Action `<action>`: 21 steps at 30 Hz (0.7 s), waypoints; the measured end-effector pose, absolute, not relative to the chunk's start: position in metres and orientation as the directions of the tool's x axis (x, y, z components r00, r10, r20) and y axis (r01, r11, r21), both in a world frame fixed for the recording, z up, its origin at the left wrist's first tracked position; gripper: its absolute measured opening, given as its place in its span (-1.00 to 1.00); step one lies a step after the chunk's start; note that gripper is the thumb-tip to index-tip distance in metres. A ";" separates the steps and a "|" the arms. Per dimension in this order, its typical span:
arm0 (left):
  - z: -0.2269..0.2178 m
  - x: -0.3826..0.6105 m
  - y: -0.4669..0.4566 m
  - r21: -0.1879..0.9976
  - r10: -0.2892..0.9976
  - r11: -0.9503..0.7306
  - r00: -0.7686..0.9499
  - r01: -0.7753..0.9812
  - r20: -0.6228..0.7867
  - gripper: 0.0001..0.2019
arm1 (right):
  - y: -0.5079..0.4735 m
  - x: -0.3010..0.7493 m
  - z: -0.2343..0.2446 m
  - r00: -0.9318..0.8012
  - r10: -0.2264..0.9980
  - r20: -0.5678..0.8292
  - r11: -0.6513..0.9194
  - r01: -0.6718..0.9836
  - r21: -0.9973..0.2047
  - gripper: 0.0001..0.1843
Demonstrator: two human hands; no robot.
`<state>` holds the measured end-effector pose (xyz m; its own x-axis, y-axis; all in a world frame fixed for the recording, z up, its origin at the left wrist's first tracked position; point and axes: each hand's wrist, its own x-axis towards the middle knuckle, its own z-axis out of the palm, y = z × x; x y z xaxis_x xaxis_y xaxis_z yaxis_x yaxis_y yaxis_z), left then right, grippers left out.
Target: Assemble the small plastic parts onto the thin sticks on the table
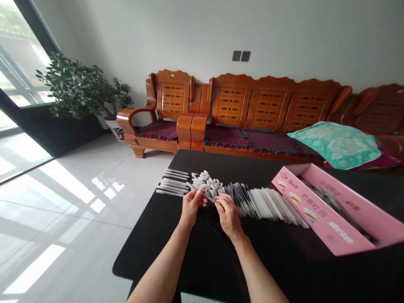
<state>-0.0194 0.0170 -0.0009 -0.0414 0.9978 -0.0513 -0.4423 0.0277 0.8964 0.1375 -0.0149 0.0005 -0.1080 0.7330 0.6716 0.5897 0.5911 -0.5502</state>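
The left hand (192, 207) and right hand (227, 215) sit just below a pile of white plastic pieces (206, 183) on the black surface (252, 168). Both grips are narrow, pinching a thin white stick (205, 195). Loose sticks (173, 182) lie left of the pile; black-tipped refills (240, 198), white tubes (271, 205) and a pink box (328, 206) lie right.

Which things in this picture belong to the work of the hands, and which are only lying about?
Work: left hand, right hand, white plastic sticks, small white plastic parts, thin dark-tipped sticks, pink box.
Lying about: green towel, wooden sofa, potted plant.
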 end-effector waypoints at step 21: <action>0.001 -0.019 0.017 0.899 0.997 0.030 -0.055 -0.436 -0.059 -0.55 | -0.014 0.139 -0.002 -0.111 0.743 0.660 0.577 0.607 -0.547 -0.84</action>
